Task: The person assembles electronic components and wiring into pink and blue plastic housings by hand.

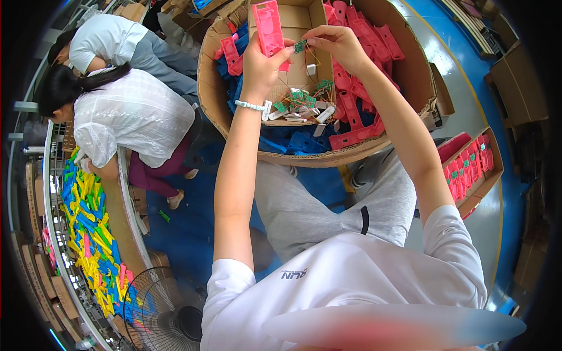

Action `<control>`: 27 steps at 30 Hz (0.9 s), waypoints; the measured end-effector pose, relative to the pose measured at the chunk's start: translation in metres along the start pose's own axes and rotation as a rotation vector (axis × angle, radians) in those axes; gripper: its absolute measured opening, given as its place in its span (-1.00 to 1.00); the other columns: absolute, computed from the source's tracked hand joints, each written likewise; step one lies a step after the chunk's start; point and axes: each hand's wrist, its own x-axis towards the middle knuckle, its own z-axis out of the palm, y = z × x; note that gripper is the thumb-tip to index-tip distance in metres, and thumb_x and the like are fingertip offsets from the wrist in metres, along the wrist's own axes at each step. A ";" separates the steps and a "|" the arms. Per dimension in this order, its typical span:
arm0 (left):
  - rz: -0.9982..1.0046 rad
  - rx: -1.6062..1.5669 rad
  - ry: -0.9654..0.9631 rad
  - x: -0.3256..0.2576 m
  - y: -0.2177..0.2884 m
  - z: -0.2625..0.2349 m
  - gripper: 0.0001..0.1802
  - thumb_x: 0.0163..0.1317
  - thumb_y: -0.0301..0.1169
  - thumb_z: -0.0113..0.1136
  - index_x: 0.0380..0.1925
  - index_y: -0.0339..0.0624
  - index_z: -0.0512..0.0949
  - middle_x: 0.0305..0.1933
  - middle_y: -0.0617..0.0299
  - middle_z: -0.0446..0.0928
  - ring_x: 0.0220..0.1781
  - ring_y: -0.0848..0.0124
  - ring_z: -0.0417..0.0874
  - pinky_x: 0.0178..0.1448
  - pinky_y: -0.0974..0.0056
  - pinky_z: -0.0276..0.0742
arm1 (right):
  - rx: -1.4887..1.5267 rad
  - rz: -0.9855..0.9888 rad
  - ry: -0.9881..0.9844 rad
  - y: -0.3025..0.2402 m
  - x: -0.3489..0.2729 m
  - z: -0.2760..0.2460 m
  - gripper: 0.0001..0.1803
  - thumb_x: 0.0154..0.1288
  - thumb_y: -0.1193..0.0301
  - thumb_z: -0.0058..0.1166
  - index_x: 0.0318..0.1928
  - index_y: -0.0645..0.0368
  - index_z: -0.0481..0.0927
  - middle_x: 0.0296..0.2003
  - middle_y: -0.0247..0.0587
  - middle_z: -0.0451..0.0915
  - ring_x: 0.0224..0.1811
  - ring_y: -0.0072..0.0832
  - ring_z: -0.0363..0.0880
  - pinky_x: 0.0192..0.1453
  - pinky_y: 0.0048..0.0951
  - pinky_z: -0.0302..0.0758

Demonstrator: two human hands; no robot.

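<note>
In my left hand (pixel 261 71) I hold a long pink plastic shell (pixel 268 26) with round and square recesses. My right hand (pixel 344 49) pinches a small green circuit board (pixel 300 46) with thin wires hanging from it, close beside the shell's lower end; the left fingertips almost meet it. Below both hands is a small cardboard box (pixel 257 16). Several wired green boards (pixel 302 99) lie in it among white plastic parts (pixel 325 114). The small box rests inside a large round-sided carton (pixel 205 88), with loose pink shells (pixel 351 111) and blue shells (pixel 304 142) around it.
At my right stands an open carton (pixel 483 186) of pink shells fitted with green boards. A wire-guarded fan (pixel 170 316) is low on my left. Two people (pixel 137 114) bend over a conveyor heaped with coloured plastic pieces (pixel 93 234). A green piece (pixel 165 216) lies on the floor.
</note>
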 end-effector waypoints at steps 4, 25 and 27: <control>0.004 -0.009 -0.008 0.005 -0.001 0.005 -0.66 0.10 -0.64 0.32 -0.12 -0.31 0.46 -0.21 0.08 0.66 -0.34 0.39 0.70 -0.24 0.32 0.69 | 0.016 -0.029 0.067 0.004 0.001 -0.001 -0.83 0.31 0.56 0.15 -0.11 0.36 0.64 -0.27 -0.24 0.68 -0.21 -0.54 0.67 -0.02 -0.52 0.58; -0.124 -0.541 0.388 0.016 -0.072 0.005 -0.66 0.42 -0.17 -0.08 -0.05 -0.21 0.44 -0.19 0.20 0.57 -0.23 0.37 0.63 -0.11 0.23 0.61 | 0.096 0.333 0.028 0.017 -0.002 0.020 -0.72 0.38 0.41 0.13 -0.03 0.38 0.57 -0.06 -0.22 0.62 -0.12 -0.60 0.60 0.04 -0.54 0.54; -0.117 -0.532 0.361 0.014 -0.070 0.010 -0.65 0.43 -0.18 -0.06 0.01 -0.19 0.46 -0.17 0.20 0.58 -0.16 0.34 0.64 -0.07 0.21 0.61 | 0.092 0.323 0.037 0.022 -0.003 0.025 -0.72 0.34 0.41 0.16 -0.05 0.38 0.59 -0.11 -0.20 0.64 -0.12 -0.55 0.62 0.00 -0.53 0.57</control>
